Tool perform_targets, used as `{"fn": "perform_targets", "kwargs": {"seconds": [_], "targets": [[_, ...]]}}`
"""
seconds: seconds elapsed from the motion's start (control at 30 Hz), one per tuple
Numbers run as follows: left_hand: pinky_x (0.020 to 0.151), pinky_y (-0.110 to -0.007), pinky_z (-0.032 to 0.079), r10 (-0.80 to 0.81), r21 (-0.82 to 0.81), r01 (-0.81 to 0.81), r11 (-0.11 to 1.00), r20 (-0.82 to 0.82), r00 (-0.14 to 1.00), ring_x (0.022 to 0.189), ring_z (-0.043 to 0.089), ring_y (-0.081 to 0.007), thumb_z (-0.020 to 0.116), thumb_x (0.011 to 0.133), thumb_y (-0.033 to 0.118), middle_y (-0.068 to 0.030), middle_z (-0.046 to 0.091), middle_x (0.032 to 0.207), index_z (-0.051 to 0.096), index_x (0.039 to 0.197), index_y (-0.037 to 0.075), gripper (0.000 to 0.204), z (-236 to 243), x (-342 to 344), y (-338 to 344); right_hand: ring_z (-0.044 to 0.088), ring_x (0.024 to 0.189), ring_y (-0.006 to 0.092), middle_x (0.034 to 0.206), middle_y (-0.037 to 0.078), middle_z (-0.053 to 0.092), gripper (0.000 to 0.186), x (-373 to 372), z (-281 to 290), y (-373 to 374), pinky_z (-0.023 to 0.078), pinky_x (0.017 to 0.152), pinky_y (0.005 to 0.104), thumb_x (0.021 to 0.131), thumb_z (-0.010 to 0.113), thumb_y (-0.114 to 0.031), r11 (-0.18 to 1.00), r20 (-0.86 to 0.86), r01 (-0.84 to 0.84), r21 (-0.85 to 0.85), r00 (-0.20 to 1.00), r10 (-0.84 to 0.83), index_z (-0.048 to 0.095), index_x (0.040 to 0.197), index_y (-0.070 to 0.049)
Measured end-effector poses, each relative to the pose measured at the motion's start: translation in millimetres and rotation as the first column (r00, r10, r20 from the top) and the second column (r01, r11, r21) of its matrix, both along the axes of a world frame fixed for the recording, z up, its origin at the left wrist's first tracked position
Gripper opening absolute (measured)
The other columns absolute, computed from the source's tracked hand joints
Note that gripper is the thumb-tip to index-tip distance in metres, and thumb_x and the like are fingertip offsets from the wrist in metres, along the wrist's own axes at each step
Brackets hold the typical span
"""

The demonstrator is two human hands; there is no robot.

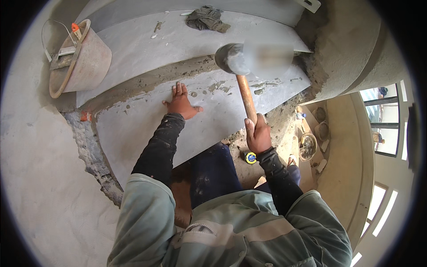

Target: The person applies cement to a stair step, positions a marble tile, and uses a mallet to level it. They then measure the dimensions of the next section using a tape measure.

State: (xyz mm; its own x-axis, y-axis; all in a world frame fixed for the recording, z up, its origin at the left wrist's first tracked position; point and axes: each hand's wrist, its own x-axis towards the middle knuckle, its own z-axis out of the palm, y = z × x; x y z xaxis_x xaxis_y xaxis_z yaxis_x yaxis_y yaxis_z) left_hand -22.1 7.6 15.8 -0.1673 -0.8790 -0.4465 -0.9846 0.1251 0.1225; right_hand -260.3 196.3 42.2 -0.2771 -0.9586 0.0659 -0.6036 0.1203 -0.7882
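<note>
My right hand (pixel 259 136) is wrapped round the wooden handle of a mallet (pixel 246 95). The mallet's rounded, grey-smeared black head (pixel 232 58) is over the far part of a pale grey slab (pixel 133 129); whether it touches the slab I cannot tell. On that slab my left hand (pixel 181 104) rests with its thumb and fingers apart, holding nothing. Smears and small lumps of wet mortar (pixel 218 86) lie on the slab near the mallet head. A strip of mortar (pixel 147 80) runs along the slab's far edge, below a second pale slab (pixel 147 42).
A mortar-stained bucket (pixel 91 62) with an orange-handled tool (pixel 76 31) stands at the far left. A dark crumpled rag (pixel 208 18) lies on the upper slab. Below the right edge are a yellow tape measure (pixel 250 157) and a round tub (pixel 308 147). Rough broken wall (pixel 91 151) borders the left.
</note>
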Motion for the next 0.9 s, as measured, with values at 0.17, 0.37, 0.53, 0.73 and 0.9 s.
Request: {"fn": "perform_targets", "kwargs": {"seconds": [0.17, 0.37, 0.53, 0.73, 0.9], "targets": [[0.114, -0.076, 0.019, -0.005, 0.028, 0.005, 1.000, 0.017, 1.000, 0.159, 0.003, -0.0268, 0.078, 0.076, 0.063, -0.0084, -0.001, 0.172, 0.005, 0.164, 0.009, 0.126, 3, -8, 4, 0.064, 0.063, 0.0483, 0.066, 0.025, 0.060, 0.035, 6, -3, 15, 0.049, 0.057, 0.0513, 0.102, 0.059, -0.032, 0.999, 0.082, 0.024, -0.047, 0.996, -0.020, 0.050, 0.102, 0.002], [0.117, -0.073, 0.020, 0.003, -0.024, -0.003, 1.000, -0.021, 1.000, 0.158, 0.004, -0.0302, 0.079, 0.078, 0.059, -0.0120, -0.001, 0.172, 0.006, 0.163, 0.004, 0.125, -25, 12, 1, 0.063, 0.066, 0.0510, 0.065, 0.029, 0.060, 0.041, 4, -3, 5, 0.049, 0.061, 0.0545, 0.103, 0.057, -0.037, 0.998, 0.031, 0.016, 0.054, 0.999, -0.017, 0.052, 0.093, 0.003], [0.117, -0.071, 0.021, -0.005, -0.035, 0.007, 0.999, 0.064, 0.998, 0.158, 0.008, -0.0307, 0.079, 0.078, 0.057, -0.0122, 0.002, 0.172, 0.008, 0.163, 0.005, 0.122, -19, 3, -15, 0.065, 0.068, 0.0480, 0.069, 0.029, 0.062, 0.044, -8, -1, 11, 0.050, 0.061, 0.0536, 0.103, 0.057, -0.040, 0.993, 0.076, 0.008, 0.117, 0.997, -0.017, 0.053, 0.090, 0.002], [0.121, -0.065, 0.020, -0.241, -0.082, 0.239, 0.967, -0.012, 0.970, 0.157, 0.012, -0.0328, 0.078, 0.076, 0.061, -0.0151, 0.010, 0.171, 0.017, 0.162, 0.003, 0.120, 17, -51, 37, 0.061, 0.061, 0.0434, 0.070, 0.023, 0.056, 0.028, -15, 91, 47, 0.046, 0.056, 0.0485, 0.099, 0.065, -0.024, 0.969, 0.255, 0.097, -0.228, 0.966, -0.037, 0.054, 0.095, 0.002], [0.122, -0.060, 0.021, -0.175, -0.045, 0.173, 0.984, -0.047, 0.983, 0.157, 0.010, -0.0353, 0.076, 0.076, 0.067, -0.0199, 0.009, 0.170, 0.014, 0.161, -0.001, 0.125, 12, -63, 34, 0.061, 0.061, 0.0465, 0.069, 0.024, 0.058, 0.030, -14, 86, 45, 0.047, 0.055, 0.0498, 0.099, 0.063, -0.026, 0.955, 0.204, 0.113, -0.273, 0.977, -0.058, 0.049, 0.100, 0.001]]}}
